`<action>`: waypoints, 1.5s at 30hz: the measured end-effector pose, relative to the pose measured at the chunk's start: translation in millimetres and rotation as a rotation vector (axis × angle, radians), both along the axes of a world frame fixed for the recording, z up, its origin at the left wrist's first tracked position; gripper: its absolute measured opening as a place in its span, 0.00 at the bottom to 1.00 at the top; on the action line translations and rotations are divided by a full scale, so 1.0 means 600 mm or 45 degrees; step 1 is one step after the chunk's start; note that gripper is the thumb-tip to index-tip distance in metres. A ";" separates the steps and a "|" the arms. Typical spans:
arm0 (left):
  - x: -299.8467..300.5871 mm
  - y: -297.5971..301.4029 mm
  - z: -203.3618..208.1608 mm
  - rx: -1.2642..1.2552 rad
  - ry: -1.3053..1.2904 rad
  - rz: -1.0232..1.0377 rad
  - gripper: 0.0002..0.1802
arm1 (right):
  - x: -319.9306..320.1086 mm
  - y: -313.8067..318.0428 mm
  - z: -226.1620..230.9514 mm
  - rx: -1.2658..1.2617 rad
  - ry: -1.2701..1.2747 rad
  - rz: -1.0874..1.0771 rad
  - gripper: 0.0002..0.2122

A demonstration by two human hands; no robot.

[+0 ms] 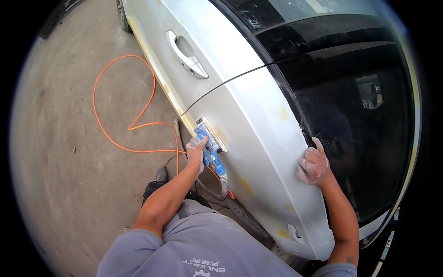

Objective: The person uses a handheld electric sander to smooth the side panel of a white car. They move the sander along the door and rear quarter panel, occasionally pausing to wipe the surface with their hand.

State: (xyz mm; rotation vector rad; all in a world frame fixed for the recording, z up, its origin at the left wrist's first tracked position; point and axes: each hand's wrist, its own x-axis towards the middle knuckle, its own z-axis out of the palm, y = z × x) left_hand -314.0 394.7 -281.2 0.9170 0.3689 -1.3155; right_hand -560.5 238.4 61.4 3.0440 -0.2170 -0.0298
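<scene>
My left hand (196,151), dusty with white powder, is closed around a blue power sander (208,141). The sander's flat rectangular pad rests against the lower side of a silver-white car door (258,120). A ribbed grey hose (224,182) comes off the sander's near end and bends down beside the car. My right hand (315,165), also dusted white, leans on the door just below the dark window (364,129). One of its fingers stretches up toward the window edge while the others are bent; nothing shows in it.
Yellowish patches (245,185) mark the door's paint. Another door with a handle (186,55) lies farther ahead, past a seam. An orange hose (97,108) loops over the grey-brown floor (64,161) at the left. A second, smaller handle part (296,234) sits near the door's close end.
</scene>
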 end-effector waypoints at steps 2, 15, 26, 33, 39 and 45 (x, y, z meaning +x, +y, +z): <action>-0.032 0.003 -0.016 -0.037 -0.075 0.021 0.34 | 0.002 0.000 0.000 0.004 0.001 0.006 0.09; -0.086 0.021 -0.001 0.044 -0.362 0.052 0.36 | -0.002 0.002 -0.002 -0.012 -0.025 -0.015 0.08; -0.058 0.026 -0.012 0.005 -0.596 -0.109 0.38 | -0.003 0.004 -0.005 -0.009 -0.060 -0.013 0.08; -0.003 0.007 -0.036 0.062 -0.585 -0.125 0.36 | 0.002 0.000 0.001 -0.009 -0.054 -0.019 0.08; -0.074 0.026 0.052 0.095 -0.582 -0.097 0.36 | -0.007 0.002 -0.007 -0.016 -0.069 -0.021 0.08; -0.038 0.005 0.018 0.196 -0.622 -0.093 0.33 | -0.002 0.001 -0.004 -0.034 -0.057 -0.029 0.07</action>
